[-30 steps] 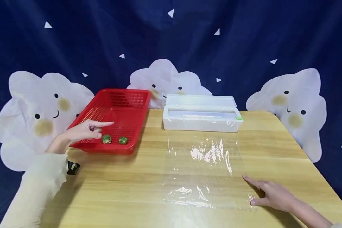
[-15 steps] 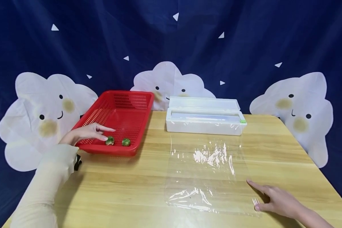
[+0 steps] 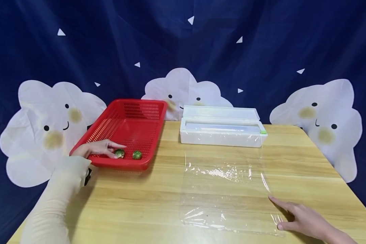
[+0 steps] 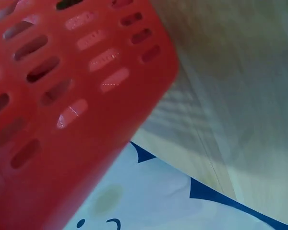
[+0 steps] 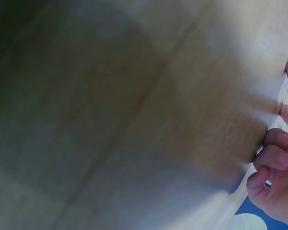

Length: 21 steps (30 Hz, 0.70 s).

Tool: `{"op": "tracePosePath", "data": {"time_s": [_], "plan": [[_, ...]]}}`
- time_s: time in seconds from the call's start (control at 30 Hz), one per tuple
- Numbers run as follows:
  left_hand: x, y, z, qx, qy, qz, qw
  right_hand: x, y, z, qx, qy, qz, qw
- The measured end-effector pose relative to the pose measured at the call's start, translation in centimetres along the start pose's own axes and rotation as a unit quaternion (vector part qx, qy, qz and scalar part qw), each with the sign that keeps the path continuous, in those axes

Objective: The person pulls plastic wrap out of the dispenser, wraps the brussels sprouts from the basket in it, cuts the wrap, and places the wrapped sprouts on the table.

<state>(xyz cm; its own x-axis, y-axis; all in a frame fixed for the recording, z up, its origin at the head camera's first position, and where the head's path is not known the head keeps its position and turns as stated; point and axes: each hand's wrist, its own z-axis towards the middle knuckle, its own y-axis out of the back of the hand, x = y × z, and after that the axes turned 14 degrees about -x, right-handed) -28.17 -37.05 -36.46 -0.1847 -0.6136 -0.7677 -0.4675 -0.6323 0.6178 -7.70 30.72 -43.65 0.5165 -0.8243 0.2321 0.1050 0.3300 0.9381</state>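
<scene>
My left hand (image 3: 101, 148) reaches over the near left corner of a red plastic basket (image 3: 122, 164). Its index finger extends above a small Brussels sprout (image 3: 120, 154), with the thumb tip at the sprout's near left side. A second Brussels sprout (image 3: 137, 155) lies just to the right. Clear cling film (image 3: 222, 200) stretches flat over the table, drawn from a white dispenser box (image 3: 219, 138). At the film's right edge, my right hand (image 3: 306, 218) presses with index fingertip and thumb, wrinkling the near corner. The right wrist view shows its other fingers (image 5: 273, 157) curled.
The dispenser's lid (image 3: 221, 112) stands raised at the back, and a green slider (image 3: 263, 132) sits at its right end. A wooden table (image 3: 134, 210) carries everything. Behind it hangs a dark blue curtain (image 3: 116, 44) with cloud faces.
My left hand has lowered into the basket, thumb and index finger coming to the left sprout. The right hand keeps its place at the film. The head view has shifted slightly.
</scene>
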Motion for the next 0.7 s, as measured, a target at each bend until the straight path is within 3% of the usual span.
{"op": "tracePosePath", "data": {"time_s": [0.17, 0.37, 0.57, 0.7], "plan": [[0.1, 0.2, -0.1, -0.004, 0.032, 0.033, 0.9989, 0.0, -0.1, 0.0, 0.003, 0.002, 0.002, 1.000], [0.2, 0.7, 0.1, 0.022, 0.071, 0.097, 0.9925, 0.0, -0.1, -0.2, 0.019, -0.007, 0.010, 1.000], [0.7, 0.6, 0.8, 0.009, 0.031, 0.108, 0.9936, 0.0, 0.1, 0.1, 0.047, -0.031, 0.019, 0.998], [1.2, 0.6, 1.0, -0.020, -0.015, 0.115, 0.9930, 0.1, 0.0, 0.1, 0.018, -0.019, 0.002, 1.000]]}}
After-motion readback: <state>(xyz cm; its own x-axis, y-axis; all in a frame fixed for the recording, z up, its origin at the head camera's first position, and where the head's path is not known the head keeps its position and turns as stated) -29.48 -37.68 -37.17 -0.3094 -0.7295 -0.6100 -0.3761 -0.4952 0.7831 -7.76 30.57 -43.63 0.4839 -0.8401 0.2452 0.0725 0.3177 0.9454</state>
